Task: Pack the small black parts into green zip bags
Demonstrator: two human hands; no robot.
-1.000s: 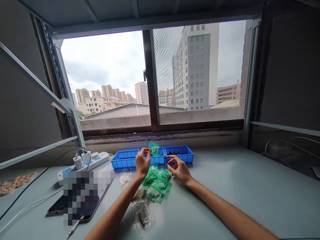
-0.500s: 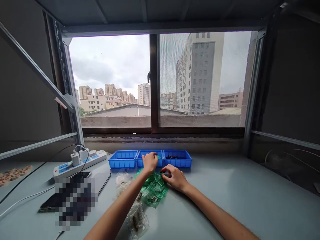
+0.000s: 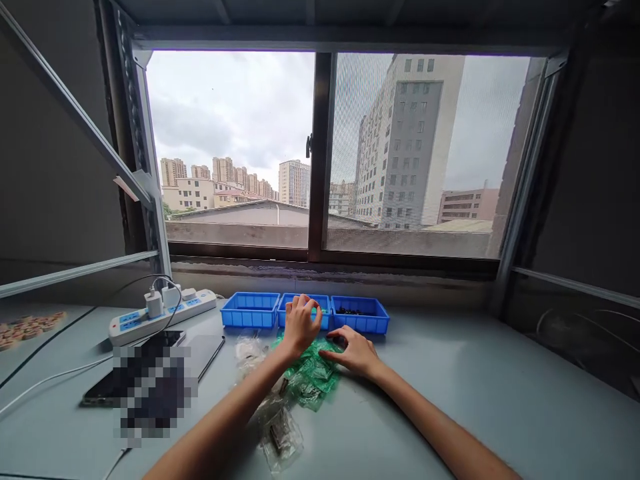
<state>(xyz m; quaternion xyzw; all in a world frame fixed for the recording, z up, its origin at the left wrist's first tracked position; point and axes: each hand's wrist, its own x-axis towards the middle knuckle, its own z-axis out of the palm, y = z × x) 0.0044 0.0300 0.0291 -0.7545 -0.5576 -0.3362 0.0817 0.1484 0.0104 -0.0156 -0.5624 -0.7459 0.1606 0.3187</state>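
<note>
Three small blue trays stand in a row under the window: the left tray (image 3: pixel 249 312), the middle tray (image 3: pixel 286 308) and the right tray (image 3: pixel 367 316), which holds small dark parts (image 3: pixel 347 311). My left hand (image 3: pixel 301 324) hovers over the middle tray with its fingers apart and nothing in them. A trace of green shows in that tray beside the fingers. A pile of small green packets (image 3: pixel 311 377) lies in front of the trays. My right hand (image 3: pixel 354 351) rests on the pile, thumb and fingers pinched on a green packet.
Clear plastic bags with dark parts (image 3: pixel 278 432) lie near my left forearm, another clear bag (image 3: pixel 247 349) further back. A white power strip with plugs (image 3: pixel 161 312), cables and a dark tablet with a phone (image 3: pixel 200 353) sit at the left. Metal shelf posts flank the grey table (image 3: pixel 475 393).
My left hand carried a green packet from above the pile into the middle tray and let it go. My right hand dropped onto the pile and closed on a packet. The view shifted slightly.
</note>
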